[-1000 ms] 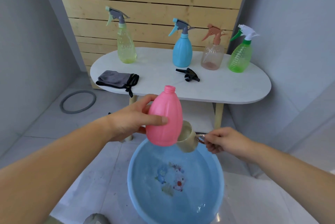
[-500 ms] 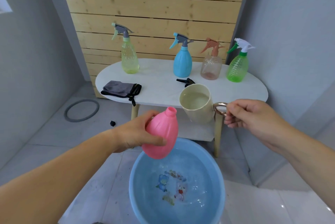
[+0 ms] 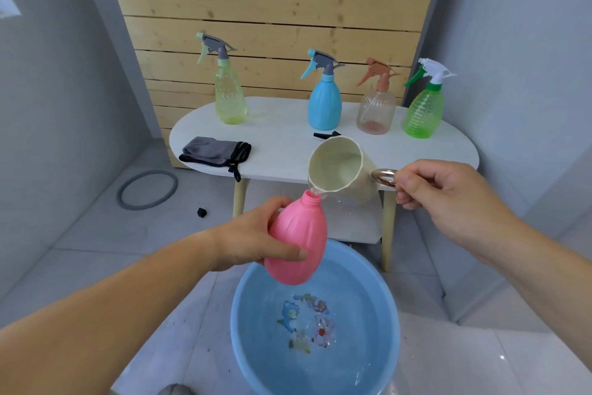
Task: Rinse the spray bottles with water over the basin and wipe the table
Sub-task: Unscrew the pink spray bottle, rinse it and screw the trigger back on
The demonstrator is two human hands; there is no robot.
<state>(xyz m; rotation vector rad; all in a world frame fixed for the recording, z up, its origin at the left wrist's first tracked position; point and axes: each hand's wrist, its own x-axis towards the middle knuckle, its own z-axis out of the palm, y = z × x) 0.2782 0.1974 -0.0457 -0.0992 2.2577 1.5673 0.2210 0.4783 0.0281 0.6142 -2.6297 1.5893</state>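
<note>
Head view: the left hand (image 3: 253, 239) grips the pink bottle (image 3: 301, 234) over the basin (image 3: 243, 346), neck angled up-right from the fingers toward the cream jug (image 3: 339, 170), which the right hand (image 3: 445, 199) tips, pinching its handle (image 3: 384, 177).

pink bottle (image 3: 299, 244) | cream cup (image 3: 336, 167) | blue basin (image 3: 253, 305), cartoon print | grey cloth (image 3: 213, 151), black trim | white table (image 3: 282, 145)

Bare domestic-looking washing corner, enclosed by plain grey walls (image 3: 528, 74), pale tiled floor (image 3: 80, 266), wooden plank panel (image 3: 272, 4) set behind a small white oval counter (image 3: 282, 145) on wooden legs, blue plastic basin (image 3: 253, 305) of water placed on the floor.
</note>
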